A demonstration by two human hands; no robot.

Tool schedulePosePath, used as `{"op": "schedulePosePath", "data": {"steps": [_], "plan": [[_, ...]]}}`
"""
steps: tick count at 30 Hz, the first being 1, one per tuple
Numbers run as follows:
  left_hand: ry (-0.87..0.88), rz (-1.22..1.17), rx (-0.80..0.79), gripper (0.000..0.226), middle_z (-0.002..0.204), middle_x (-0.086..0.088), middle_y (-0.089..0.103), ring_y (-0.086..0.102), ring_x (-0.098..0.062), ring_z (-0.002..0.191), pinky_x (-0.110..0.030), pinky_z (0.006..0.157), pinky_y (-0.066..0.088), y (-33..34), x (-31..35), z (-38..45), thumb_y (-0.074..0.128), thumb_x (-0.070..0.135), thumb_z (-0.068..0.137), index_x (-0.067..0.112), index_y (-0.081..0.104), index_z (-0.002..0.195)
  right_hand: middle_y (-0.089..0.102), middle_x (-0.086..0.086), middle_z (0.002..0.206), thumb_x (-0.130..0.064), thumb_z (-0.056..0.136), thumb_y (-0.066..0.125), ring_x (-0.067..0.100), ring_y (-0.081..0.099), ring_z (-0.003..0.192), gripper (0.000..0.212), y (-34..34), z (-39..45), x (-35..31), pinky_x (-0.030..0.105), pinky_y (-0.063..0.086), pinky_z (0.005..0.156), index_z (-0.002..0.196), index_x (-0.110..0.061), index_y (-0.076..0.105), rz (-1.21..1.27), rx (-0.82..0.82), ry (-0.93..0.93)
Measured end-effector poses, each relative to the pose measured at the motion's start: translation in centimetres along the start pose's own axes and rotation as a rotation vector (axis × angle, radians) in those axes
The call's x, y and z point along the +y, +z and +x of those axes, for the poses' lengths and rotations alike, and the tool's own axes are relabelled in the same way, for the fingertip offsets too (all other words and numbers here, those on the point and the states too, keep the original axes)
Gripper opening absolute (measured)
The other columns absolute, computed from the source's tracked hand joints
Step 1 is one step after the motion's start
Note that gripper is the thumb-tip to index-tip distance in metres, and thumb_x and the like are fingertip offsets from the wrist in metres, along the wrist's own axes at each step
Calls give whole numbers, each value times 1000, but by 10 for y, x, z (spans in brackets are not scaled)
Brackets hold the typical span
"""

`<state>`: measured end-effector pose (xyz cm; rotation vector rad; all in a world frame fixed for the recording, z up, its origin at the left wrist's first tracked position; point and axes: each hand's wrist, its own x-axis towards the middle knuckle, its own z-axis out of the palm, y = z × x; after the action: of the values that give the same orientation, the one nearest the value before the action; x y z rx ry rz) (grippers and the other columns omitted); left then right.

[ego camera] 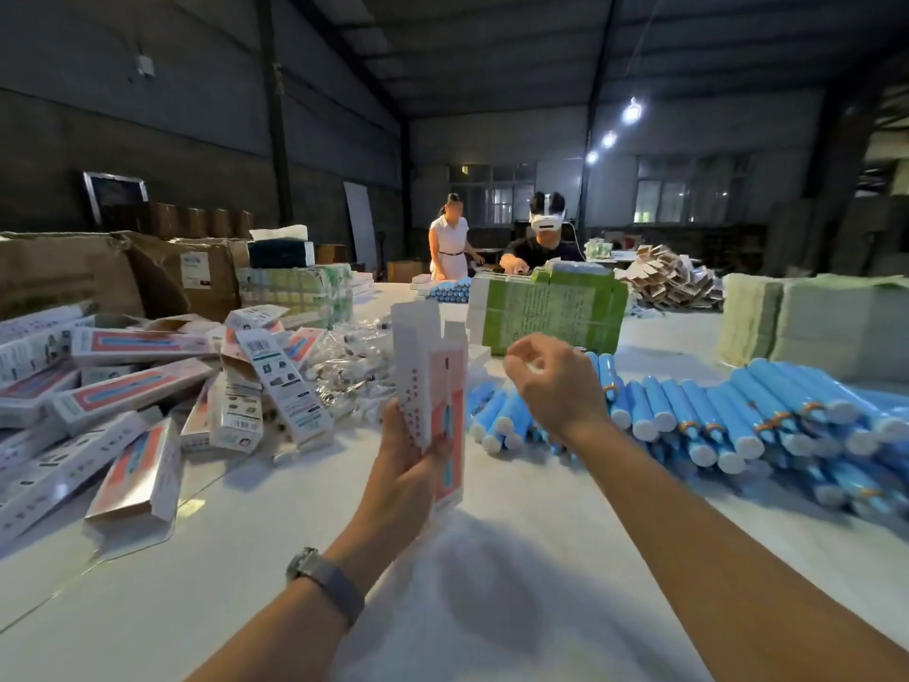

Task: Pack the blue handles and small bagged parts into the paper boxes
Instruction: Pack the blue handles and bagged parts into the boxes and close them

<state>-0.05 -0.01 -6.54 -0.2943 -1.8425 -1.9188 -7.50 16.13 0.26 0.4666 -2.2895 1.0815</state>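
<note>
While the left hand (403, 465) grips the lower part of a paper box (433, 401) with fingers and thumb curled round its sides, the box stands upright above the white table (492, 583), its top flaps open and pointing up. Its pink front panel carries a picture of a blue handle; the small print on its white side is too blurred to read. The right hand (556, 381) hovers just beside the box's open top, holding nothing, its fingers loosely curled and apart from the cardboard. A grey watch (324, 580) sits on the left wrist. Behind and to the right of the right hand, blue handles (728, 415) with white end caps lie piled in rows on the table. Left of the held box, small bagged parts (344, 366) in clear plastic lie in a heap, and further left sprawls a heap of boxes (123, 391) with barcodes and product pictures, their text unreadable. Beyond the hands stands a stack of green printed sheets (551, 312), its writing illegible. Two other people (492, 243) work at the far end.
</note>
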Motion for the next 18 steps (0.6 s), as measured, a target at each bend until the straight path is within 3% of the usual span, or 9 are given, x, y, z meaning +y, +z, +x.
{"op": "schedulePosePath", "data": {"steps": [1, 3, 5, 7, 11, 14, 18], "plan": [[-2, 6, -28, 43, 110, 5, 64, 62, -14, 107, -48, 101, 49, 0, -2, -2, 50, -9, 97, 30, 48, 116, 64, 0, 115, -36, 88, 59, 23, 55, 108, 27, -6, 5, 14, 30, 42, 78, 112, -24, 65, -201, 48, 20], [21, 39, -85, 46, 105, 11, 67, 63, -8, 97, -39, 93, 52, 2, -4, -7, 56, 1, 94, 43, 53, 111, 52, 4, 131, -37, 87, 58, 30, 43, 119, 44, -16, 15, 43, 39, 41, 88, 130, -31, 53, -533, -14, 141], [35, 53, -116, 37, 105, 9, 68, 63, -10, 94, -38, 88, 55, 4, -6, -10, 57, 14, 86, 42, 54, 109, 41, 5, 140, -44, 88, 52, 32, 34, 125, 52, -23, 21, 65, 44, 37, 93, 138, -40, 40, -675, -110, 290], [37, 69, -125, 35, 107, 12, 67, 64, -14, 99, -40, 89, 55, 4, -6, -10, 56, 18, 83, 37, 52, 112, 38, 5, 144, -51, 92, 40, 33, 29, 129, 47, -26, 24, 83, 48, 34, 97, 139, -46, 35, -687, -182, 402], [47, 87, -99, 37, 109, 18, 65, 63, -14, 107, -30, 85, 56, 2, -10, -8, 56, 14, 90, 43, 50, 112, 53, 1, 131, -59, 93, 30, 30, 35, 126, 40, -27, 19, 95, 48, 30, 95, 122, -43, 52, -710, -208, 462], [27, 77, -67, 42, 110, 18, 64, 62, -11, 108, -31, 87, 52, 1, -13, -6, 56, 16, 90, 55, 49, 104, 60, -2, 121, -60, 90, 40, 28, 39, 121, 36, -26, 18, 91, 43, 33, 87, 113, -39, 59, -702, -136, 407], [15, 89, -58, 42, 107, 23, 63, 63, -4, 103, -30, 83, 51, -1, -15, -3, 54, 24, 81, 61, 47, 101, 63, -1, 114, -36, 83, 61, 27, 48, 111, 28, -29, 20, 84, 33, 36, 71, 111, -35, 59, -603, -57, 372]]}}
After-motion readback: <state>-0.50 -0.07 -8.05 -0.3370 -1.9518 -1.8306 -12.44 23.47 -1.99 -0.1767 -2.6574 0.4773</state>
